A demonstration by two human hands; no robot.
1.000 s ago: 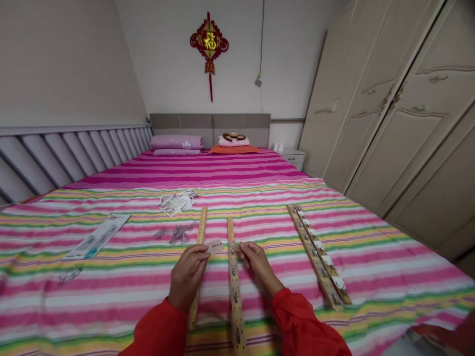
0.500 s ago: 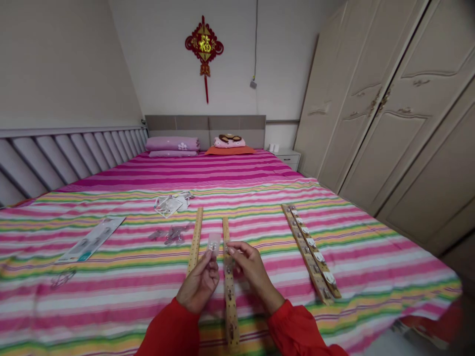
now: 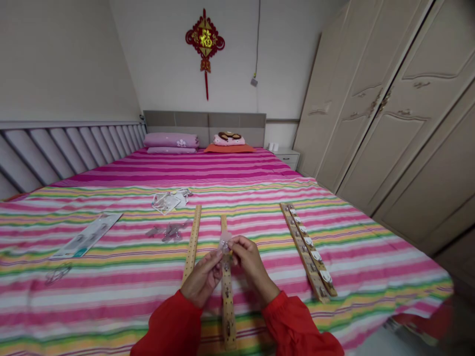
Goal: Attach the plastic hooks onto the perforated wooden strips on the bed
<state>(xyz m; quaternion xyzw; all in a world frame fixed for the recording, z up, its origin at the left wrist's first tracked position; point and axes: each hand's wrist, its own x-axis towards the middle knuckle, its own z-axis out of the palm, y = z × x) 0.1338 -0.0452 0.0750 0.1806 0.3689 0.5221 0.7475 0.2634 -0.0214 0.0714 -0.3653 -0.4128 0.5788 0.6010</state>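
Observation:
My left hand (image 3: pixel 204 278) pinches a small clear plastic packet (image 3: pixel 224 237) with tiny shiny pieces in it. From the other side, the closed fingertips of my right hand (image 3: pixel 249 259) meet the packet's edge. Just what lies between those fingertips is too small to make out. Beneath both hands runs a narrow wooden strip (image 3: pixel 229 316) with holes, and several small metal pieces sit along it. To its left lies another holed wooden strip (image 3: pixel 193 242), partly hidden by my left hand.
Two strips bearing metal and white round pieces (image 3: pixel 308 252) lie at right. Small clear packets (image 3: pixel 172 231), a heap of cards (image 3: pixel 170 200), a long package (image 3: pixel 89 236) and thin rings (image 3: pixel 58 273) lie at left on the striped bedspread (image 3: pixel 122 306). A slatted rail (image 3: pixel 74 148) borders the bed.
My left hand has brought the packet to the right, over the middle strip. My right fingertips have come from the strip to the packet. The view has shifted slightly.

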